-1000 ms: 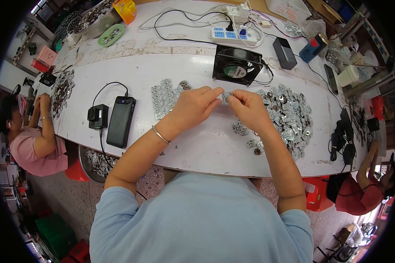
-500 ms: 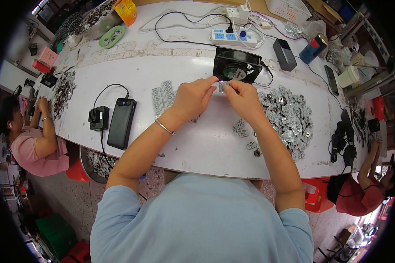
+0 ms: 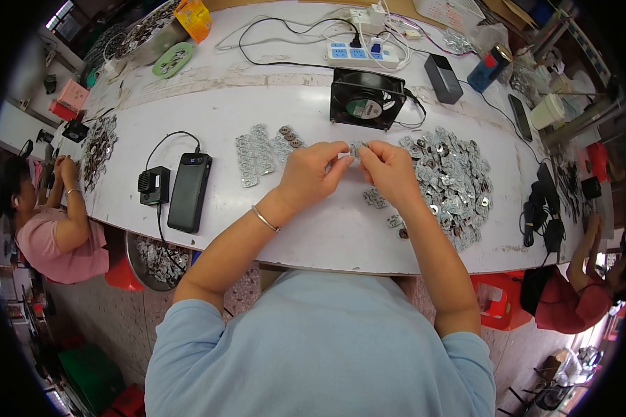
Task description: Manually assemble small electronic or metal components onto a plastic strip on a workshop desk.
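Note:
Between my fingertips, just in front of the black fan (image 3: pixel 367 99), is a small silvery metal part (image 3: pixel 355 149). My right hand (image 3: pixel 392 175) pinches it with thumb and forefinger. My left hand (image 3: pixel 311 174) is closed too, its thumb and forefinger at the part's left side. Fingers cover most of the part, so its exact kind cannot be made out. A large heap of similar silvery parts (image 3: pixel 459 184) lies right of my right hand. Rows of such parts (image 3: pixel 254 154) are laid out beyond my left hand, with a few brown-centred ones (image 3: pixel 289 135) beside them.
A black power bank (image 3: pixel 190 193) and small black device (image 3: pixel 154 185) stand left. Behind the fan are a power strip (image 3: pixel 362 54), cables and a dark box (image 3: pixel 443 78). A can (image 3: pixel 490 68) stands far right. Co-workers sit at both sides; a metal bowl (image 3: pixel 140 267) is below the left edge.
Both hands have drawn back from the fan toward me, still holding the small part. More of the laid-out rows shows now. The whole view has shifted slightly.

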Action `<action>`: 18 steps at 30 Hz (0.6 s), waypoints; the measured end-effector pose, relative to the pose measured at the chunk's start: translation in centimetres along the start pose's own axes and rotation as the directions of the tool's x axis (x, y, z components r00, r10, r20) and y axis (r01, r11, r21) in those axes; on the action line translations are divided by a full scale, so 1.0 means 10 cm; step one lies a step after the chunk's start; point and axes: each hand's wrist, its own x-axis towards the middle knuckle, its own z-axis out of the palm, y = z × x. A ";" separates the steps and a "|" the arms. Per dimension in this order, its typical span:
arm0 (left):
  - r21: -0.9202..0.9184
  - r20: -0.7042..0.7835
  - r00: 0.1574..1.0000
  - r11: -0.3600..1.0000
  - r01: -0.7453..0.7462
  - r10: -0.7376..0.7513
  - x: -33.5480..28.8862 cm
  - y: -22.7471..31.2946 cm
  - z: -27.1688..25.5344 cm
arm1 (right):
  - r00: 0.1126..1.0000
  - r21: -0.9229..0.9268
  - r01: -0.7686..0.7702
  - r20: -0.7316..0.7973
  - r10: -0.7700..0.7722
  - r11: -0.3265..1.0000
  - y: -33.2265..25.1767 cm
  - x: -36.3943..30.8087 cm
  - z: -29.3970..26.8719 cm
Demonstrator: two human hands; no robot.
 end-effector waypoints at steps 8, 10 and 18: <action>-0.140 0.369 0.930 0.988 0.071 -0.014 -0.10 0.14 0.20 | 0.954 -0.317 0.232 -0.109 -0.278 0.920 0.28 -0.50 -0.30; -0.093 0.365 0.931 0.995 0.039 -0.003 -0.09 0.13 0.20 | 0.934 -0.252 0.207 -0.238 -0.268 0.945 0.27 -0.51 -0.33; -0.524 0.685 0.728 0.721 0.453 0.041 0.15 0.31 -0.24 | 0.996 0.145 0.090 -0.027 -0.087 0.985 0.02 -0.50 -0.10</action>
